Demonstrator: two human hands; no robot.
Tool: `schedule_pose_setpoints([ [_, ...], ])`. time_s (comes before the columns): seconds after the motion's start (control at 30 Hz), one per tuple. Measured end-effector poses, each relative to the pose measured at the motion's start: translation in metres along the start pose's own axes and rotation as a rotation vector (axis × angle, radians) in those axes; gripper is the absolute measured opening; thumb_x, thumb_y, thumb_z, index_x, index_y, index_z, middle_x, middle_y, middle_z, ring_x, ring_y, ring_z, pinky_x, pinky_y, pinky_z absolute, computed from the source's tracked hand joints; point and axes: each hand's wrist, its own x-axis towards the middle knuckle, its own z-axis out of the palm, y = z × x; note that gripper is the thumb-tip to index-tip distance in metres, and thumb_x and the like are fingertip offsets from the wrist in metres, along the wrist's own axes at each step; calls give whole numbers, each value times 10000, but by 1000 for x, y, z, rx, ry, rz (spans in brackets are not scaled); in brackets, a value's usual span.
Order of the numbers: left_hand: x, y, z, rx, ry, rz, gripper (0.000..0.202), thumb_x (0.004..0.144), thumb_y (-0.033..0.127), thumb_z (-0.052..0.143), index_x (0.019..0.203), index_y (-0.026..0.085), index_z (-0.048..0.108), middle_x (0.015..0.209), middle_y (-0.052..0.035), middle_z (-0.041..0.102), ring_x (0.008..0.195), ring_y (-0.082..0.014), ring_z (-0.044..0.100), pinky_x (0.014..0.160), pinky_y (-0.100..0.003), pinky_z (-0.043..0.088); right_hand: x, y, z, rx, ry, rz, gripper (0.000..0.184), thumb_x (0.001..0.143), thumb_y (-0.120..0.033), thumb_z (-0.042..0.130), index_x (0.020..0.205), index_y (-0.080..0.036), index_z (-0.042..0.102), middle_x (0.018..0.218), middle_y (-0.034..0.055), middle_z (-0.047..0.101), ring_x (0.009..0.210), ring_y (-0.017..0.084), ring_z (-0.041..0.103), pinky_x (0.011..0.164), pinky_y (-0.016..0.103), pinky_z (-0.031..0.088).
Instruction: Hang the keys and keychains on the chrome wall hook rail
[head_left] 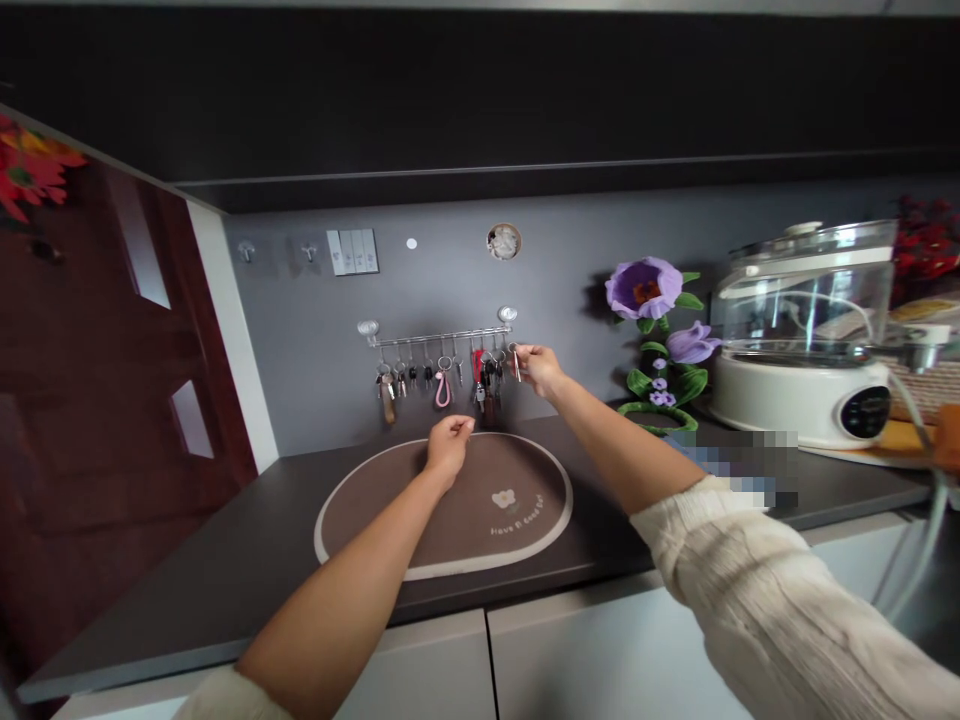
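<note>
On the grey wall hangs a clear key rail (442,336) on two suction cups, with several bunches of keys on its hooks. My right hand (538,370) is at the rail's right end, fingers pinched on a key ring with keys (516,362). Whether that ring is on a hook is too small to tell. A pink strap (443,389) and a red strap (478,365) dangle among the other keys. Below the rail, above the brown mat (390,500), my left hand (450,448) is closed with fingers curled; what it holds, if anything, is hidden.
Purple knitted flowers (645,290) and a white appliance with a clear top (795,390) stand on the dark counter (247,530) to the right. A dark cabinet (480,100) overhangs the wall. Light switches (352,252) and small hooks (308,252) are at upper left, near a red-brown door (112,400).
</note>
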Motion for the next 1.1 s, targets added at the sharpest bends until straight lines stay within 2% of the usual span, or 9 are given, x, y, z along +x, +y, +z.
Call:
schedule_pose_setpoints([
  [0.17, -1, 0, 0, 1, 1, -13, 153, 651, 265, 569, 726, 139, 611, 615, -2, 570, 549, -84, 475, 549, -207, 379, 8, -6, 3, -27, 50, 30, 121, 752, -102, 446, 654, -140, 505, 482, -23, 493, 425, 52, 447, 494, 199, 421],
  [0.43, 1, -3, 1, 2, 2, -5, 142, 671, 245, 548, 735, 133, 608, 623, -3, 567, 551, -82, 472, 547, -204, 375, 19, -1, 7, -31, 65, 37, 158, 761, -100, 438, 621, -133, 504, 439, -35, 454, 372, 38, 388, 462, 196, 412],
  [0.7, 2, -3, 0, -17, 5, -15, 144, 664, 248, 554, 719, 124, 603, 568, 11, 527, 523, -77, 442, 508, -196, 344, 26, 11, 6, -57, 82, 79, 161, 733, -81, 477, 581, -135, 488, 433, -37, 461, 362, 35, 392, 434, 183, 398],
  [0.93, 4, -6, 0, -47, 26, -31, 134, 661, 229, 551, 716, 122, 609, 558, 12, 526, 506, -77, 435, 502, -200, 339, 31, 23, 6, -87, 113, 17, 145, 747, -134, 480, 602, -136, 481, 453, -44, 452, 379, 36, 401, 414, 169, 358],
  [1.1, 8, -12, -1, -17, 37, -16, 109, 668, 205, 543, 704, 123, 605, 590, -4, 555, 531, -85, 464, 543, -212, 363, 34, 28, 4, -154, 149, 5, 117, 732, -113, 451, 624, -140, 488, 518, -30, 482, 440, 43, 436, 426, 154, 346],
])
